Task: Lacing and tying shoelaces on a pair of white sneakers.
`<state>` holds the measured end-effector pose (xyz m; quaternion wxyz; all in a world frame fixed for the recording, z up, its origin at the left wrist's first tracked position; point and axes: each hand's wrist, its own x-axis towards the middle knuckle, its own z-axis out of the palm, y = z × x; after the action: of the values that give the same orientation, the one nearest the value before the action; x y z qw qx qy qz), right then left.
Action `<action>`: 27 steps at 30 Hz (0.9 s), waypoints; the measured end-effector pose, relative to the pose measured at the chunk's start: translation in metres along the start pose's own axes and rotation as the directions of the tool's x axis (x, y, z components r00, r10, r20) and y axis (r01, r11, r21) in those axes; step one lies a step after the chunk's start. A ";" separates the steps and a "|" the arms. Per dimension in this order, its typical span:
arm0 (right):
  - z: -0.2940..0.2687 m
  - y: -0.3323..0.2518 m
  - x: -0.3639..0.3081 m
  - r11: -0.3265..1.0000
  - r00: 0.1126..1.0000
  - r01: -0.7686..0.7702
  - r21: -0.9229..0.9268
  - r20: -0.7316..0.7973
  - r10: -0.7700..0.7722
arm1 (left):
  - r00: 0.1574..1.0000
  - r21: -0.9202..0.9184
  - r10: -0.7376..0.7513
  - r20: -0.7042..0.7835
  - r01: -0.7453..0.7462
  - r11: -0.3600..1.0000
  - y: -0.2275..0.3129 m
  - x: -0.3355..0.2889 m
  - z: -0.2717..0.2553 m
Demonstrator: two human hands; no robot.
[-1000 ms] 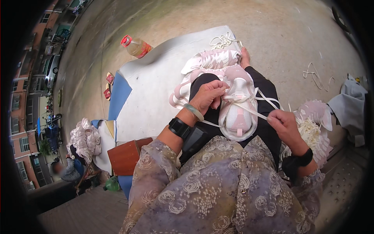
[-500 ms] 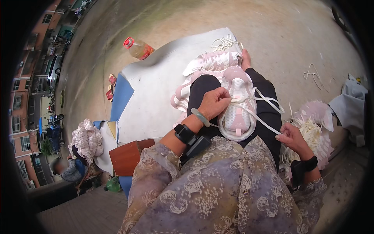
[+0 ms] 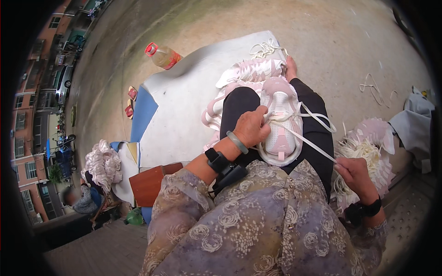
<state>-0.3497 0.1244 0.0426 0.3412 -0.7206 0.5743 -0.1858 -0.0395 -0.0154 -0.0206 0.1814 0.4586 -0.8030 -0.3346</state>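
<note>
A pink and white shoe (image 3: 284,138) lies across my dark-trousered lap, toe pointing away from me. Its cream shoelace (image 3: 314,148) runs through the upper eyelets, with one loose loop falling over my right thigh. My left hand (image 3: 252,128) is closed at the left eyelet edge, fingers pinched on the lace by the tongue. Off to the shoe's right, my right hand (image 3: 357,177) grips the other stretch of lace, which is taut from the shoe to my fingers. The left fingertips are partly hidden.
More pink and white shoe pieces (image 3: 258,71) lie past my knees on a white sheet (image 3: 179,110). At my right sits a pile of pieces and cream laces (image 3: 368,154). A red-capped bottle (image 3: 163,56) stands beyond the sheet. Farther left, a person (image 3: 85,200) sits near another pile (image 3: 103,163).
My right hand has moved slightly right and down, drawing the lace along. The left hand has shifted a little down and left, still at the eyelets.
</note>
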 end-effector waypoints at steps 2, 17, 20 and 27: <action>-0.006 -0.002 -0.001 0.998 0.995 -0.063 0.013 0.084 0.062 | 0.999 -0.039 -0.041 0.012 0.042 0.998 -0.002 -0.001 0.000; 0.052 -0.033 0.105 0.973 0.947 0.227 0.043 -0.244 -0.210 | 0.974 0.094 0.226 -0.021 -0.223 0.970 0.035 0.018 0.025; 0.060 -0.029 0.115 0.962 0.954 0.231 -0.143 -0.159 -0.252 | 0.992 0.121 0.126 -0.005 -0.125 0.985 0.039 0.020 0.029; 0.076 -0.010 0.108 0.985 0.959 0.173 -0.012 -0.228 -0.171 | 1.000 0.075 0.019 0.017 -0.020 0.997 0.044 0.020 0.029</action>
<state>-0.2632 0.0432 -0.0170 0.2585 -0.7402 0.5441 -0.2986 -0.0947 -0.0064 -0.0109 0.1607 0.4544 -0.8209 -0.3064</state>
